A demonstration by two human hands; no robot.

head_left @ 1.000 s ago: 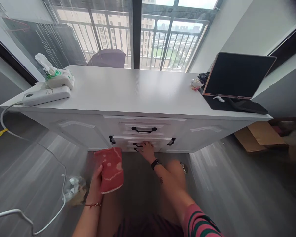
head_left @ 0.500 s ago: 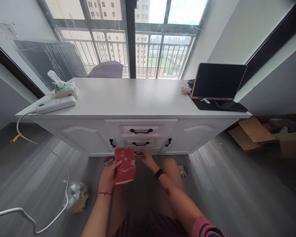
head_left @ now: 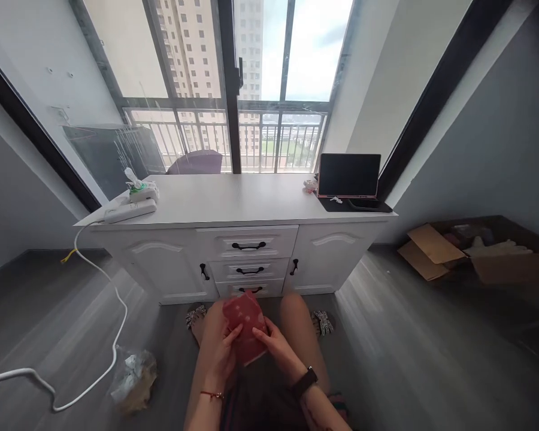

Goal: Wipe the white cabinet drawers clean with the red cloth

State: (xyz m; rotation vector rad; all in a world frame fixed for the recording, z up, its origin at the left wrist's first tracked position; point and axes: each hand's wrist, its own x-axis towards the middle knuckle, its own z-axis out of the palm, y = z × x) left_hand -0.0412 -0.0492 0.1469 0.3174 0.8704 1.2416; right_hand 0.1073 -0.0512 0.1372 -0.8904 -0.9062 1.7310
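A folded red cloth (head_left: pixel 246 316) with pale patterns and a white lower edge is held between my knees, in front of the lowest drawer. My left hand (head_left: pixel 225 353) grips its left side, thumb lying on top. On its right side, my right hand (head_left: pixel 280 346) pinches the edge with the thumb over the front. The fingers behind the cloth are hidden. Just beyond the cloth stands a white cabinet (head_left: pixel 153 269) with three drawers and black handles; the bottom drawer handle (head_left: pixel 250 290) shows just above the cloth.
On the cabinet top sit a power strip (head_left: pixel 130 211), a tissue pack (head_left: pixel 144 191) and a screen (head_left: pixel 349 175) on a dark mat. A white cable (head_left: pixel 117 335) runs across the floor past a plastic bag (head_left: pixel 135 377). An opened cardboard box (head_left: pixel 498 263) stands at right.
My right hand has moved from near the bottom drawer onto the cloth's right side. The cloth has come lower and tilted, now held by both hands. The head view has tipped upward.
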